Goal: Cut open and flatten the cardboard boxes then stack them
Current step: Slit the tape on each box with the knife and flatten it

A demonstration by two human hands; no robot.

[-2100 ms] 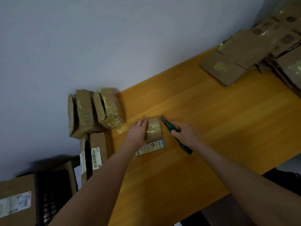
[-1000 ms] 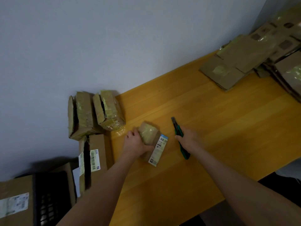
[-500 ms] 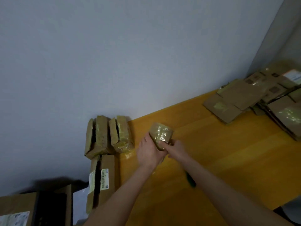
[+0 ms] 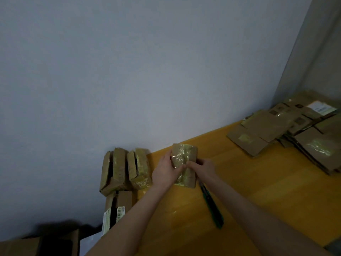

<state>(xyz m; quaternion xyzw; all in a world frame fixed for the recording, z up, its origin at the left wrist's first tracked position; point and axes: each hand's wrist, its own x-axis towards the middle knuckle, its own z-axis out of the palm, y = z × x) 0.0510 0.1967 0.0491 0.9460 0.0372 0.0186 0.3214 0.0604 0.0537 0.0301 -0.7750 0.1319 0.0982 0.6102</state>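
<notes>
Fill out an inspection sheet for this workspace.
Surface: yellow wooden table against the grey wall.
Job's things: small taped box held in both hands; green utility knife lying on the table beside the right forearm; flattened stack far right; two taped boxes on edge by the wall; labelled box in front of them.
Clutter: dim cardboard box, lower left.
Grippers: left hand grips the box's left side; right hand pinches its taped middle.
Cables: nothing seen.
Surroundings: room corner upper right; low light.

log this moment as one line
left hand: grips small taped box | right hand: grips it too | knife: lies on table | flattened stack: far right
</notes>
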